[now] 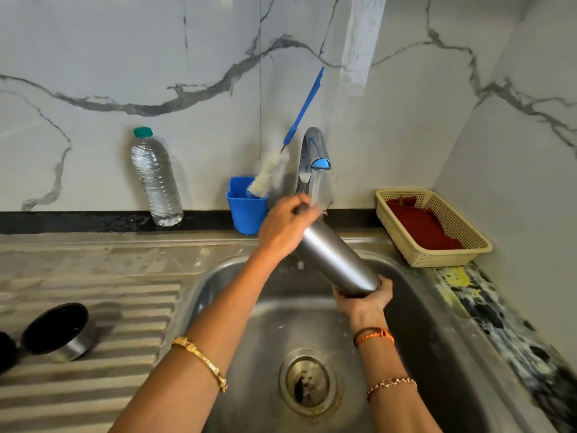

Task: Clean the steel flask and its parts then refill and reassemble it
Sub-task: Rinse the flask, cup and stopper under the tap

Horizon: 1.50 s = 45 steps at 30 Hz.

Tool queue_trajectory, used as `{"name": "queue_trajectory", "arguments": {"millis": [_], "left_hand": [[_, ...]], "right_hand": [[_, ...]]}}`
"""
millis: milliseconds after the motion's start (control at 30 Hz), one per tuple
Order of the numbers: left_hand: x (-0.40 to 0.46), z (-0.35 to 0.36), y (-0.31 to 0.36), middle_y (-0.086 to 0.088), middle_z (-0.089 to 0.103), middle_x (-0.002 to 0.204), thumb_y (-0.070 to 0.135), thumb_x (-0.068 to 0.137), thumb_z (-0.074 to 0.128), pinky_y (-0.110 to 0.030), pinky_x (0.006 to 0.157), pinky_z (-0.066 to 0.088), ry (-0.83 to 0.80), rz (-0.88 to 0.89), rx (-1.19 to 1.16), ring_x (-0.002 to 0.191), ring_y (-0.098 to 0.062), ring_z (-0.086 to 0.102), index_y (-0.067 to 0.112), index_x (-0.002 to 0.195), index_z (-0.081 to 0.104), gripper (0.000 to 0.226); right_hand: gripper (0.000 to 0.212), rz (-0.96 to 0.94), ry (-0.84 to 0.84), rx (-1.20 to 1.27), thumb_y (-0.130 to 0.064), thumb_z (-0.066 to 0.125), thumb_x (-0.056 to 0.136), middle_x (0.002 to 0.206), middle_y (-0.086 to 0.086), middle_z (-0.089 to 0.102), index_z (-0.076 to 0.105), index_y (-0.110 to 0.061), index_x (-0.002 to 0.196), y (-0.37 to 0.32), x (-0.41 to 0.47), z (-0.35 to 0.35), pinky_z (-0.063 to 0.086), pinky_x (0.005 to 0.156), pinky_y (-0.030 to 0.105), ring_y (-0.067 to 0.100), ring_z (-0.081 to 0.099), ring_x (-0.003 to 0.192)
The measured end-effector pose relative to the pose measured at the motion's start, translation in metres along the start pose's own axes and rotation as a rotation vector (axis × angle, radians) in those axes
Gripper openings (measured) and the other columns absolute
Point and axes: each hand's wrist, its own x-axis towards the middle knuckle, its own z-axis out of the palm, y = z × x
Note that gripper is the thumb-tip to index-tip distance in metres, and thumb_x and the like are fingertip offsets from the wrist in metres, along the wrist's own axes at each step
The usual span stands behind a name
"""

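1. Head view, risks. The flask (338, 260) is held tilted over the sink (237, 276), its top end up under the running tap (315, 157). Wet steel may well slip through either hand and drop into the basin. The stream strikes at the left hand, so water could splash onto the counter rather than go in; whether it enters the mouth cannot be told, since the hand hides it.
2. Head view, grip. The left hand (285, 229) is curled round the flask's top end. The right hand (363, 300) cups and grips its base from below. The body spans the gap between the two hands, slanting down to the right.
3. Head view, parts. The cap (62, 332) lies on the drainboard, well apart from both hands; the brush (274, 170) stands in the blue cup (246, 210), near the tap.
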Motion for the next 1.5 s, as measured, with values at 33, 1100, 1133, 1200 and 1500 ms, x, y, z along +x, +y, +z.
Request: {"name": "queue_trajectory", "arguments": {"millis": [33,1100,1133,1200,1500], "left_hand": [[-0.001,-0.006,-0.002,0.005,0.059,0.100,0.038,0.087,0.055,-0.028,0.078,0.038,0.102,-0.048,-0.086,0.096,-0.014,0.053,0.036,0.080,0.056,0.007],[-0.121,0.016,-0.052,-0.019,0.055,0.111,0.025,0.098,0.038,-0.051,0.086,0.040,0.209,-1.083,-1.062,0.104,-0.037,0.052,0.004,0.103,0.050,0.025],[-0.124,0.014,-0.053,-0.017,0.055,0.107,0.026,0.099,0.039,-0.048,0.083,0.041,0.212,-1.062,-1.041,0.093,-0.034,0.054,0.005,0.096,0.051,0.025],[-0.125,0.012,-0.054,-0.011,0.055,0.107,0.028,0.098,0.041,-0.040,0.074,0.044,0.261,-1.026,-0.935,0.076,-0.027,0.052,0.007,0.091,0.053,0.025],[-0.135,0.028,-0.073,-0.012,0.058,0.099,0.023,0.099,0.038,-0.029,0.067,0.046,0.285,-1.044,-0.823,0.072,-0.022,0.049,0.000,0.119,0.055,0.034]], "right_hand": [[0.047,-0.016,-0.054,-0.051,-0.039,0.060,0.078,0.110,0.008,0.061,0.057,-0.018,0.119,-0.002,-0.003,0.010,0.046,0.093,0.040,0.028,0.056,0.103],[0.087,-0.974,-0.569,-1.213,-0.005,0.086,0.052,0.104,-0.008,0.056,0.041,-0.018,0.126,0.042,-0.098,0.043,0.053,0.085,0.032,0.007,0.059,0.092],[0.088,-1.082,-0.582,-1.155,-0.003,0.085,0.052,0.103,-0.012,0.055,0.041,-0.016,0.127,0.038,-0.106,0.038,0.051,0.081,0.021,0.001,0.059,0.090],[0.089,-1.216,-0.562,-1.106,-0.003,0.084,0.051,0.102,-0.016,0.053,0.041,-0.014,0.128,0.034,-0.110,0.023,0.046,0.073,0.007,-0.009,0.057,0.085],[0.083,-1.184,-0.540,-1.151,-0.007,0.083,0.047,0.091,-0.013,0.060,0.043,-0.025,0.118,0.026,-0.110,-0.005,0.052,0.071,0.018,0.000,0.062,0.079]]}}
